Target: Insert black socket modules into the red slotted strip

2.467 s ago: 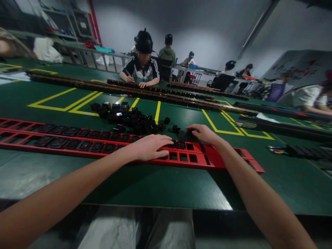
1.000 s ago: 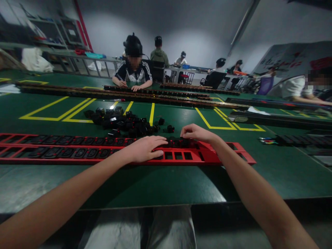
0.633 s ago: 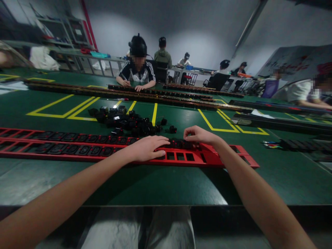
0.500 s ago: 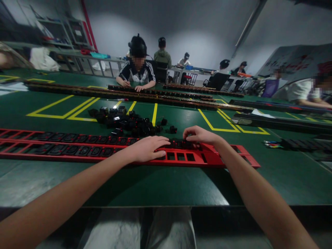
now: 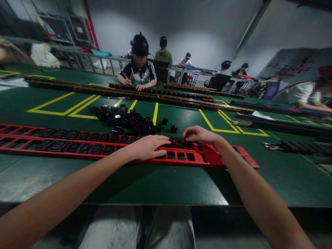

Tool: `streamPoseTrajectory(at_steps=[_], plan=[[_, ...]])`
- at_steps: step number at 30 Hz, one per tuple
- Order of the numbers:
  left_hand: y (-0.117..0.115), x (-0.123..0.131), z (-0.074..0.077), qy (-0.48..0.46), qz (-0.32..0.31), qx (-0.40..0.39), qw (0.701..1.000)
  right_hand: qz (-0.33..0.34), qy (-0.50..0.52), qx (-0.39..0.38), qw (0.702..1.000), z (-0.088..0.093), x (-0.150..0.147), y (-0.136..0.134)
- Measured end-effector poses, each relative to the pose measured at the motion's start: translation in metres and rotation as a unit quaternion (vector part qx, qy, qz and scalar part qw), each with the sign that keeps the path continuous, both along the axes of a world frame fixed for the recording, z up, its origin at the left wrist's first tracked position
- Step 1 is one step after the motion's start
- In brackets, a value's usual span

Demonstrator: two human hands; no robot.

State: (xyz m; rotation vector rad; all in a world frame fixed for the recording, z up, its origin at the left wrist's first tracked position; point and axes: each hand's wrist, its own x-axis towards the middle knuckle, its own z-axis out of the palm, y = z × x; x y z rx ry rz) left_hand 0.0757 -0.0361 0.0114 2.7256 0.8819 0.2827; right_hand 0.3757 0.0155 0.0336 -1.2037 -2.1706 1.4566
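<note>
A long red panel [image 5: 198, 158] with two rows of rectangular openings lies along the green table. Black power sockets [image 5: 96, 148] fill many of its openings. My left hand [image 5: 151, 146] lies palm down across the panel, fingers stretched out, covering part of both rows. At the right end of the far row, the curled fingers of my right hand [image 5: 198, 134] are on a black socket [image 5: 187, 144] seated in or at its opening; the fingertips are partly hidden. To the right of my left hand, several near-row openings hold no socket.
Behind the panel is a heap of loose black sockets [image 5: 137, 123], with a single socket [image 5: 173, 129] at its right. Long dark rails [image 5: 160, 98] cross the table farther back. A co-worker [image 5: 138, 71] sits opposite. Wires with coloured ends [image 5: 271, 146] lie at right.
Both hands keep practically the same place on the panel. The whole view has shifted very slightly.
</note>
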Motion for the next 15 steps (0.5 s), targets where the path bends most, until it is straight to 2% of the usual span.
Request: streamPoseTrajectory(at_steps=[8,15], plan=[[-0.0007,0.0000,0.0015,0.000,-0.002,0.004,1.000,-0.009,0.019,-0.006,1.000,-0.0084,0.0007,0.0052],[0.0002,0.0004,-0.0002,-0.003,-0.001,0.007,1.000,-0.021,0.012,0.004,1.000,-0.0051,-0.0001,0.0040]])
